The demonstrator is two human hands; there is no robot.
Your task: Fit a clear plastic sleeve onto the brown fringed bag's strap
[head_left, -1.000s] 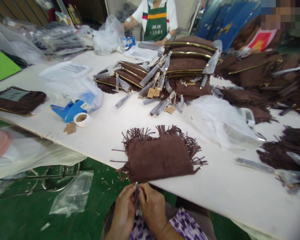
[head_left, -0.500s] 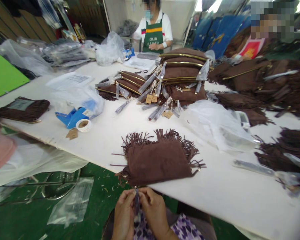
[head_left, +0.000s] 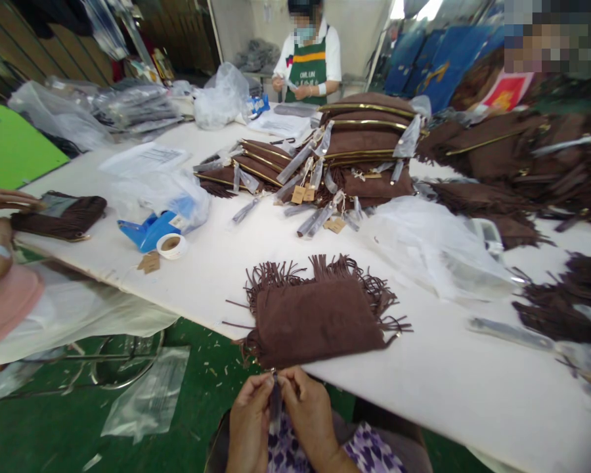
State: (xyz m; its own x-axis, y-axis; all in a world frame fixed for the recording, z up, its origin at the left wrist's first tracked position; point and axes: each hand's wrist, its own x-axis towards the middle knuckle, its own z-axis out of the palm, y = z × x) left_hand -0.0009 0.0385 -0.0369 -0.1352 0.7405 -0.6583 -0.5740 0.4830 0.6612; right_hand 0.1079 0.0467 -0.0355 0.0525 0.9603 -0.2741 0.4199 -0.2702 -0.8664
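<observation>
Left hand [head_left: 250, 420]: low at the table's near edge, fingers curled, thumb and forefinger pinching a narrow dark strip [head_left: 275, 404] from the left. Wrist and forearm cut off by the bottom of the picture.

Right hand [head_left: 309, 417]: pressed close beside the left, fingertips closed on the same strip from the right. Forearm runs out of view over a purple patterned garment [head_left: 369, 453].

Dark strip: hangs upright between the two hands, just below the near edge of the fringed bag. Its top end seems to meet the bag's edge, but the join is too small to make out; whether it is wrapped in film cannot be told.

Brown fringed suede bag [head_left: 318, 314]: flat on the white table [head_left: 453, 374], directly ahead of the hands, fringe spread at the far and side edges. Near edge overhangs the table rim slightly.

Stack of like bags [head_left: 367, 141]: mid-table, gold zips showing, paper tags and film-wrapped pulls dangling.

Further brown bags [head_left: 517, 154]: right side, blurred, partly cut off.

Clear plastic bags [head_left: 433, 246]: crumpled, between the stack and the right-hand pile.

Blue tape dispenser [head_left: 148, 230] with tape roll [head_left: 171, 246]: left of centre, half under plastic film.

Co-worker in a green apron [head_left: 309, 62]: far end of table, hands raised, holding something too small to identify.

Another person's hand [head_left: 10, 199]: left edge, over a dark bag, mostly out of frame.
</observation>
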